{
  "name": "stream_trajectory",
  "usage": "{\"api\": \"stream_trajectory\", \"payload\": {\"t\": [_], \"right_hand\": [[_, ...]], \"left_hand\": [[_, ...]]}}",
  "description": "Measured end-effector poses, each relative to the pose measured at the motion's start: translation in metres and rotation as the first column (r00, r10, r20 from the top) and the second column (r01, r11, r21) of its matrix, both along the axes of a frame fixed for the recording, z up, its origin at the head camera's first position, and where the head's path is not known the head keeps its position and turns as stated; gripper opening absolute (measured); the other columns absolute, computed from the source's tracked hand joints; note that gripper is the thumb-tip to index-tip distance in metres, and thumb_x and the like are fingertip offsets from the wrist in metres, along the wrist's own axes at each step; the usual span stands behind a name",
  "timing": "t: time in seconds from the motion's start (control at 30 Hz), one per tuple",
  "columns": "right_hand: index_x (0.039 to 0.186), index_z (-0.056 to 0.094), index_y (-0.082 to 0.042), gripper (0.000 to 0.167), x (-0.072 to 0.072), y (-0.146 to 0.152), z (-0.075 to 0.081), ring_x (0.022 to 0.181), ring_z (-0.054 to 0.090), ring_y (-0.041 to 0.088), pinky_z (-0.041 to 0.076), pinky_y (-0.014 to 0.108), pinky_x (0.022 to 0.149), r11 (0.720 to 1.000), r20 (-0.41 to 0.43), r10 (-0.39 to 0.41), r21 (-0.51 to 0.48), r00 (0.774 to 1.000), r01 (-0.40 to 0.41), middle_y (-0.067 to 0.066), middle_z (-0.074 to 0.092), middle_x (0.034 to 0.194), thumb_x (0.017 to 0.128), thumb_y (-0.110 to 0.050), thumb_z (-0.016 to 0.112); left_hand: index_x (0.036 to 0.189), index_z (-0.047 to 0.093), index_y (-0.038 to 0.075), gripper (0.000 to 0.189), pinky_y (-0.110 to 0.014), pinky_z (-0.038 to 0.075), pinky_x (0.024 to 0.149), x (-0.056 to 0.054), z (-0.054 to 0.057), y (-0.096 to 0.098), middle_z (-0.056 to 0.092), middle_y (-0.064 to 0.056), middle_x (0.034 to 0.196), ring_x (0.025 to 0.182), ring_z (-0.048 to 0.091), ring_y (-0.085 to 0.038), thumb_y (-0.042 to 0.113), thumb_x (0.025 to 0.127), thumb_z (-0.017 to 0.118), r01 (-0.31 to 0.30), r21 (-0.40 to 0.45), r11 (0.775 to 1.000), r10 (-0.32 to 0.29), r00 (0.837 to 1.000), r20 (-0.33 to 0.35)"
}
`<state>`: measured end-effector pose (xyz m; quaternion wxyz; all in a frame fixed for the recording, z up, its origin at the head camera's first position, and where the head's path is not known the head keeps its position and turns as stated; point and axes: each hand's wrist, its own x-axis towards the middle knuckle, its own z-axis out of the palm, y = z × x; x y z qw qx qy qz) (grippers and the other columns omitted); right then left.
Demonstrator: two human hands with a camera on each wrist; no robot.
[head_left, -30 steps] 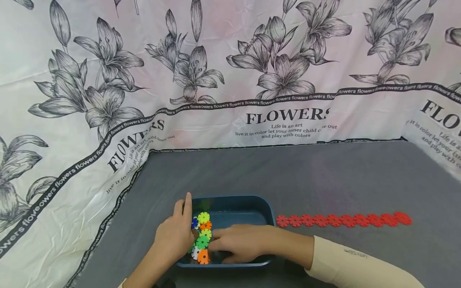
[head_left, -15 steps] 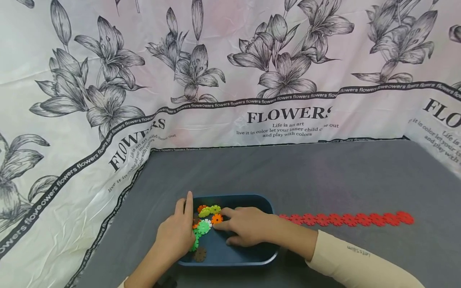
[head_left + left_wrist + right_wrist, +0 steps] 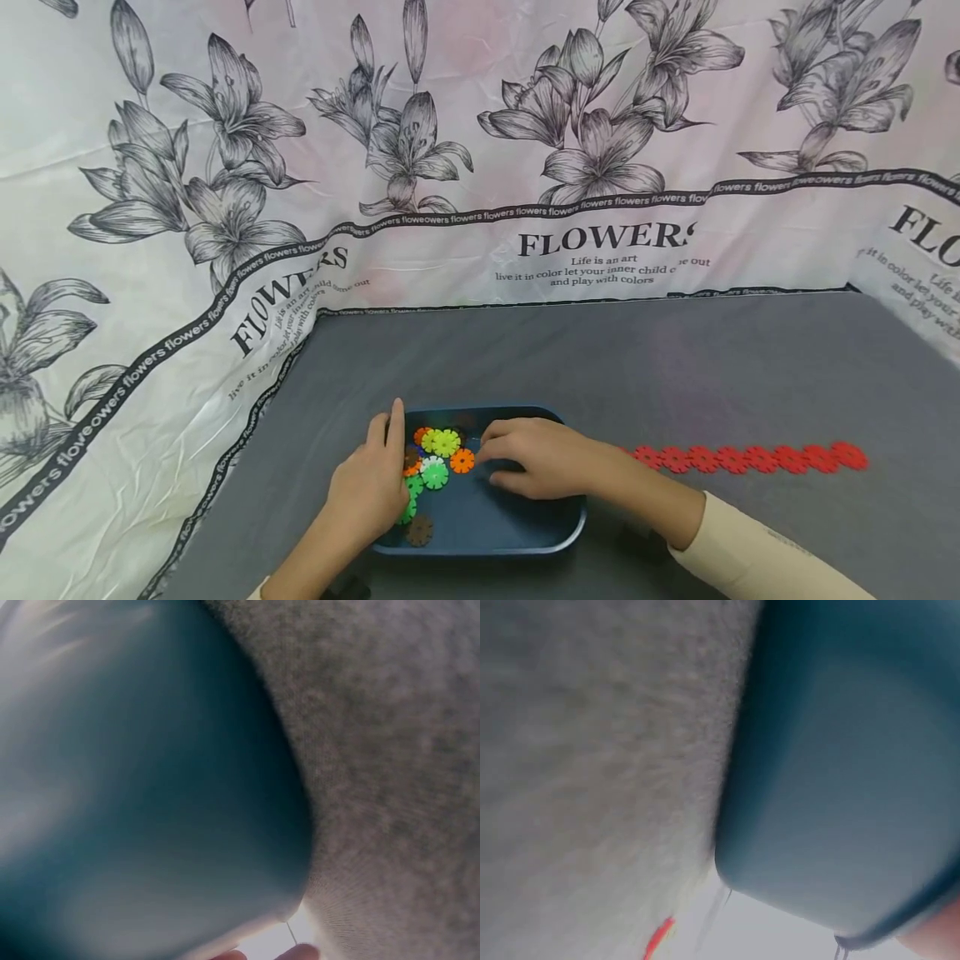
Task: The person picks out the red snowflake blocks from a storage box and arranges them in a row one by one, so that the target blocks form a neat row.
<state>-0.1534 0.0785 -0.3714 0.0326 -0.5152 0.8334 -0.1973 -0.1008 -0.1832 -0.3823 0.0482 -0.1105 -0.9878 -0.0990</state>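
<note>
In the head view, a dark blue tray [image 3: 517, 546] holds several flower-shaped plastic discs bunched at its left side. Among them are a yellow disc [image 3: 441, 442], an orange disc [image 3: 462, 460], a green disc [image 3: 435, 475] and a brown disc [image 3: 420, 530]. My left hand [image 3: 371, 483] holds the tray's left side, partly covering the discs there. Over the tray's right half is my right hand [image 3: 536, 458], its fingers loosely bent and their tips close to the orange disc. Nothing shows between these fingers. Both wrist views mostly show the tray's outer wall [image 3: 172, 765].
A row of overlapping red discs [image 3: 757, 459] runs rightward from the tray on the grey tabletop [image 3: 600, 358]. My right forearm hides its near end. A white flower-printed sheet [image 3: 450, 258] hangs at the back and left.
My right hand has drawn back to the right inside the tray. The discs have shifted from a column into a looser spread, exposing the brown one. The left hand stays at the tray's side.
</note>
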Motion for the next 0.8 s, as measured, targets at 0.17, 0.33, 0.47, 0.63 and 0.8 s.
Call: {"api": "stream_trajectory", "payload": {"t": [0.17, 0.33, 0.47, 0.63, 0.8], "right_hand": [[0.112, 0.075, -0.013, 0.019, 0.009, 0.023, -0.003, 0.108, 0.059, 0.013, 0.051, 0.031, 0.090, 0.987, -0.039, -0.013, -0.163, 0.999, 0.007, -0.003, 0.064, 0.119, 0.095, -0.018, 0.070], [0.113, 0.074, -0.019, 0.019, 0.018, 0.059, -0.002, 0.125, 0.052, 0.022, 0.050, 0.044, 0.094, 0.959, -0.097, -0.049, -0.283, 0.994, 0.020, 0.000, 0.060, 0.129, 0.094, -0.019, 0.072], [0.124, 0.069, -0.025, 0.030, 0.027, 0.093, 0.001, 0.142, 0.034, 0.030, 0.046, 0.056, 0.097, 0.957, -0.074, -0.144, -0.265, 0.987, 0.120, 0.000, 0.053, 0.143, 0.094, -0.027, 0.071], [0.131, 0.066, -0.025, 0.042, 0.034, 0.145, 0.000, 0.146, 0.027, 0.031, 0.043, 0.060, 0.098, 0.927, -0.069, -0.335, -0.203, 0.940, 0.316, -0.002, 0.047, 0.149, 0.091, -0.034, 0.074], [0.134, 0.063, -0.015, 0.051, 0.037, 0.198, -0.003, 0.148, 0.019, 0.037, 0.026, 0.065, 0.108, 0.874, -0.103, -0.472, -0.188, 0.876, 0.448, 0.010, 0.044, 0.150, 0.088, -0.029, 0.078]], "left_hand": [[0.157, 0.020, -0.005, 0.081, -0.032, 0.037, 0.049, -0.001, -0.001, -0.002, 0.044, -0.027, 0.142, 0.079, 0.055, -0.027, -0.004, 0.085, 0.057, 0.021, 0.033, 0.999, -0.020, 0.999, -0.026], [0.158, 0.012, -0.006, 0.077, -0.052, 0.051, 0.082, 0.000, 0.001, -0.006, 0.033, -0.030, 0.152, 0.123, 0.048, -0.047, 0.006, 0.095, 0.055, 0.046, 0.140, 0.989, -0.049, 0.999, 0.016], [0.160, 0.000, 0.000, 0.077, -0.068, 0.026, 0.107, 0.000, 0.006, -0.016, 0.011, -0.027, 0.162, 0.145, 0.017, -0.049, 0.024, 0.106, 0.049, 0.065, 0.365, 0.929, -0.137, 0.975, 0.176], [0.161, 0.005, 0.003, 0.067, -0.069, 0.015, 0.110, -0.003, 0.010, -0.037, 0.005, -0.023, 0.164, 0.149, 0.006, -0.044, 0.034, 0.110, 0.035, 0.059, 0.567, 0.821, -0.243, 0.936, 0.254], [0.158, 0.024, 0.000, 0.057, -0.070, 0.015, 0.109, -0.006, 0.005, -0.066, 0.022, -0.024, 0.161, 0.147, 0.009, -0.050, 0.026, 0.110, 0.037, 0.119, 0.399, 0.909, -0.154, 0.986, 0.058]]}}
